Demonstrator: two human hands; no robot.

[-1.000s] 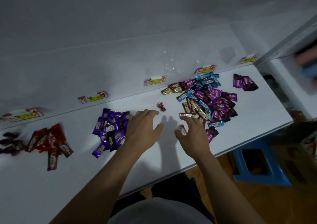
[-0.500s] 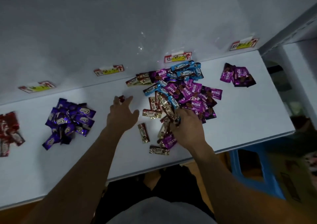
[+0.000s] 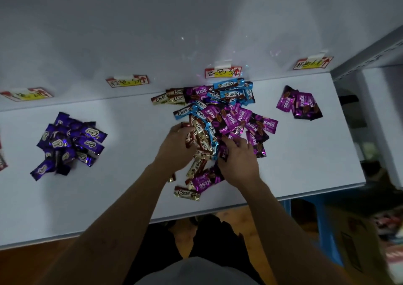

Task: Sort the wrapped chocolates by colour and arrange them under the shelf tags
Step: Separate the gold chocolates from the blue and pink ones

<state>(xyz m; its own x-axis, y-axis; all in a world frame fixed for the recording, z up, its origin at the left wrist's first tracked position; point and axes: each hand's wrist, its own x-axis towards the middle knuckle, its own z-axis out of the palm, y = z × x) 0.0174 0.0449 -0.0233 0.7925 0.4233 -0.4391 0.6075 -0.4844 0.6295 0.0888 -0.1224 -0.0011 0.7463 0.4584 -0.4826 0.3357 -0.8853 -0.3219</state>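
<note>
The sort looks roughly half done. In the middle of the white counter (image 3: 130, 186) lies a mixed heap of gold-brown, blue and magenta foil-wrapped chocolates (image 3: 226, 114), not yet split by colour. Well to the left of the heap is a tidy pile of dark purple wrapped chocolates (image 3: 72, 145). To its right, a small group of magenta wrapped chocolates (image 3: 299, 104) sits below a red-bordered yellow paper tag (image 3: 312, 63). Blue, gold-brown and most of the magenta pieces remain to be sorted. The left hand (image 3: 176, 151) curls round a few gold-brown pieces on the heap's left side. The right hand (image 3: 238, 160) lies spread with fairly straight fingers on magenta wrappers at the heap's near right, gripping nothing.
</note>
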